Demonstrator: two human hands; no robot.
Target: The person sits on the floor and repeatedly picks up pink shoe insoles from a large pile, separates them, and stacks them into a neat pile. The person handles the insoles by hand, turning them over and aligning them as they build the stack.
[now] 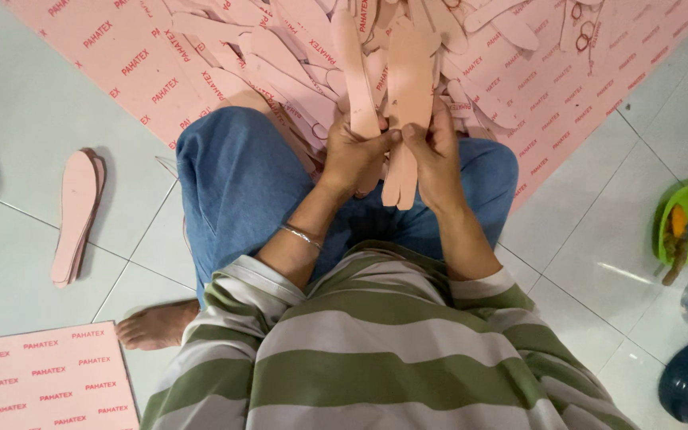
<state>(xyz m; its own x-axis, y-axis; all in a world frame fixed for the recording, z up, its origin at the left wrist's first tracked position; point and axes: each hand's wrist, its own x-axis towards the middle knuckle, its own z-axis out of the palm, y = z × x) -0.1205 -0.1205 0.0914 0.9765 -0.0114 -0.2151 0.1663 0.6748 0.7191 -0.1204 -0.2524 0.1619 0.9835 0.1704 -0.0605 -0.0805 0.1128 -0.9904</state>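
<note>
above the lap, left hand (353, 151) and right hand (433, 147) have fingers closed on upright pink insoles (408, 72), pinched at the heels to keep edges aligned; cut pile (280, 64) lies beyond the knees.

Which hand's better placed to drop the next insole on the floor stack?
Left, probably. The left hand is on the stack's side; the right hand grips the insoles and would cross over.

Both hands meet over the lap — the left hand (353, 151) and right hand (433, 147) pinch pink insole cut-outs (408, 87) that stand up beyond the fingers. Past the grip lies a heap of cut-outs (280, 48); left of it — a small insole stack (77, 213).
</note>
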